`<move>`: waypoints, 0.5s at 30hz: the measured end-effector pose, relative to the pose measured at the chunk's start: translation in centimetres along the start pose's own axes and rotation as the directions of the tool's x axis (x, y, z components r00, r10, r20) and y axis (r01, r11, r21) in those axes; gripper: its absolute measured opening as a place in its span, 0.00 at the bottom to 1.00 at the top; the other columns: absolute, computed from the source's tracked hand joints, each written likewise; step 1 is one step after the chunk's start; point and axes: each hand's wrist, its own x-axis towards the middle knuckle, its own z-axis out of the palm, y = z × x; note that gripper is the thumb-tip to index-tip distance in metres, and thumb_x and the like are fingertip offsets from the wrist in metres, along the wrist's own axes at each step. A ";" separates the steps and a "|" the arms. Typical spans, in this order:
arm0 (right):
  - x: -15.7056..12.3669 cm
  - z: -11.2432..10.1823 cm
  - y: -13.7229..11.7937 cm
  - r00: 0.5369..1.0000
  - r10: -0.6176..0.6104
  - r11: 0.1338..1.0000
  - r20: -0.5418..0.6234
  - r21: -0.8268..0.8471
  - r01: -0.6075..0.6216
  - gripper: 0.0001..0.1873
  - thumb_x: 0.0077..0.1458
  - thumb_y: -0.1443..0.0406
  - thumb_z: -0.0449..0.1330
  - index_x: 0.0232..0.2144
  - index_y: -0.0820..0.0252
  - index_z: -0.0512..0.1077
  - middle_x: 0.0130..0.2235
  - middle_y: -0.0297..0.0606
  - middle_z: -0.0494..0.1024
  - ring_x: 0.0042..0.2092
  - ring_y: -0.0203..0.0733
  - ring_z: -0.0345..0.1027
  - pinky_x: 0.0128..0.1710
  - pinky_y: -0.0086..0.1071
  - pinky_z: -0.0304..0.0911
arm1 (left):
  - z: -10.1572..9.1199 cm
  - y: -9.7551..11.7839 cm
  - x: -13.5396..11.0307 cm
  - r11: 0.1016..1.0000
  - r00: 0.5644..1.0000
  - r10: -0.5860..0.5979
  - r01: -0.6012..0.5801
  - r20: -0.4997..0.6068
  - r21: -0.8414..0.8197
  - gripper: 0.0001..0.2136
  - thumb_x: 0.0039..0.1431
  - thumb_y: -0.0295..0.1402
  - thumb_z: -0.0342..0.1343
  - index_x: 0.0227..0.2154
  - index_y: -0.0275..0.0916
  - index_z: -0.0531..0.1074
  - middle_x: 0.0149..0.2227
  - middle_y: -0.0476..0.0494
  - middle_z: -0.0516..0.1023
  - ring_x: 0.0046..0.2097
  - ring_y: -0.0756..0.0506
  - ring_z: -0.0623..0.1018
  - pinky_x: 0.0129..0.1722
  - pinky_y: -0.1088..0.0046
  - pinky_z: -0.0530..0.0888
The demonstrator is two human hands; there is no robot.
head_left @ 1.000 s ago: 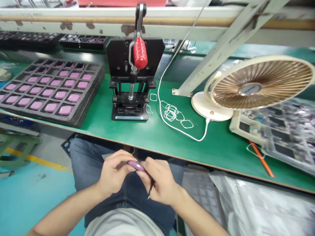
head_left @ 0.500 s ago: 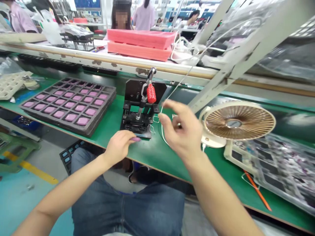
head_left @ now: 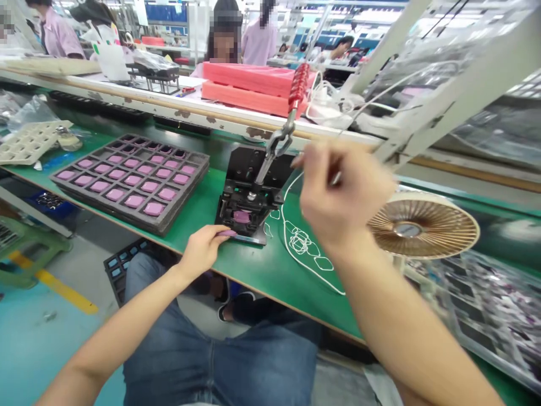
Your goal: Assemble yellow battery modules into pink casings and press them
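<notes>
Jeans-clad knees [head_left: 270, 361] sit below the front edge of a green workbench [head_left: 253, 268]. Closest to the camera, a bare right forearm cuts across the bench, covering part of a cream fan [head_left: 426, 225] and hiding some of the parts tray [head_left: 502, 332] at far right. White loops [head_left: 299, 242] and a white cord [head_left: 284, 225] lie between that arm and a black hand press [head_left: 249, 231].

The left hand [head_left: 198, 248] has thumb and fingers pinched together on a small purple piece [head_left: 228, 233] at the front of the press; whether the piece touches the base cannot be told. The right hand [head_left: 344, 192], blurred, hangs in the air with fingers bent inward, apart from the press; whether it grips anything cannot be told.

Just beyond the left hand, a second purple piece [head_left: 241, 216] sits in the press, whose red handle [head_left: 298, 87] points upward. To the left, a dark foam tray [head_left: 182, 200] carries rows of purple pieces, with darker ones along the back. Behind it all runs a chipped white shelf rail [head_left: 169, 108], bearing pink foam blocks [head_left: 249, 87] partly crossed by the handle. Farther back, a co-worker in lilac [head_left: 258, 42] faces away.
</notes>
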 end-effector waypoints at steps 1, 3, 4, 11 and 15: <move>-2.5 0.2 0.0 0.990 -0.017 1.000 0.138 0.010 0.016 0.15 0.75 0.59 0.58 0.40 0.57 0.81 0.39 0.39 0.86 0.40 0.43 0.82 0.43 0.35 0.74 | -0.8 -0.2 -0.5 0.999 0.999 -0.033 0.033 -0.039 -0.005 0.10 0.74 0.31 0.57 0.52 0.43 0.80 0.50 0.43 0.88 0.51 0.42 0.86 0.55 0.61 0.82; -7.7 1.3 0.4 0.881 -0.017 0.999 0.472 -0.026 0.033 0.13 0.75 0.60 0.57 0.46 0.52 0.82 0.44 0.35 0.88 0.42 0.40 0.83 0.39 0.31 0.74 | -2.1 -0.6 -1.5 0.996 0.992 -0.085 0.085 -0.088 -0.010 0.11 0.74 0.34 0.58 0.55 0.43 0.79 0.51 0.42 0.87 0.50 0.41 0.87 0.54 0.61 0.83; -9.9 2.2 0.7 0.824 -0.012 0.999 0.566 -0.036 0.038 0.13 0.75 0.61 0.56 0.48 0.51 0.82 0.48 0.35 0.87 0.45 0.40 0.83 0.37 0.30 0.73 | -2.6 -0.8 -2.0 0.995 0.990 -0.101 0.100 -0.096 -0.011 0.12 0.74 0.35 0.59 0.55 0.43 0.79 0.50 0.42 0.88 0.49 0.42 0.87 0.52 0.62 0.84; -13.0 8.4 3.7 0.606 0.089 0.992 0.791 -0.124 0.016 0.23 0.68 0.62 0.64 0.64 0.52 0.75 0.55 0.44 0.84 0.49 0.56 0.83 0.43 0.41 0.78 | -3.2 -0.3 -2.1 0.999 0.996 -0.022 0.026 -0.086 0.042 0.09 0.73 0.33 0.59 0.51 0.42 0.80 0.48 0.41 0.84 0.48 0.43 0.85 0.46 0.67 0.85; -12.9 7.7 3.8 0.612 0.095 0.993 0.786 -0.120 0.000 0.23 0.69 0.64 0.61 0.64 0.50 0.75 0.59 0.40 0.83 0.55 0.53 0.81 0.47 0.40 0.78 | -1.7 -0.1 0.4 0.989 0.992 0.093 -0.083 -0.080 0.122 0.12 0.75 0.31 0.54 0.55 0.40 0.78 0.51 0.38 0.83 0.53 0.42 0.83 0.57 0.59 0.82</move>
